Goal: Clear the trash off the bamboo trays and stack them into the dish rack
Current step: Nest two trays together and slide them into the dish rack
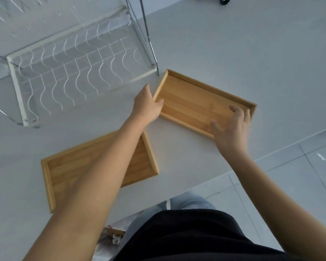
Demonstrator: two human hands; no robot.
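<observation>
Two bamboo trays on the surface and both look empty, no trash on either that I can spot. Nearest one, the near tray, sits close to the surface's front edge with the person's left forearm crossing over it, nobody gripping it.

Further out is the far tray, long axis running diagonally from near the rack's corner toward the surface's right edge. Left hand is on its short end by the rack, thumb hooked inside the rim and the rest of the hand outside, so I'd call that holding. Right hand is over the opposite end, fingers spread wide and a bit blurred; can't tell if it's touching the wood.

Behind that, at the back left corner, is the dish rack, nothing in its wire slots. My guess is the far tray goes first: it lies just beside the rack, left hand nearer, and needs tipping on edge to slot in.
</observation>
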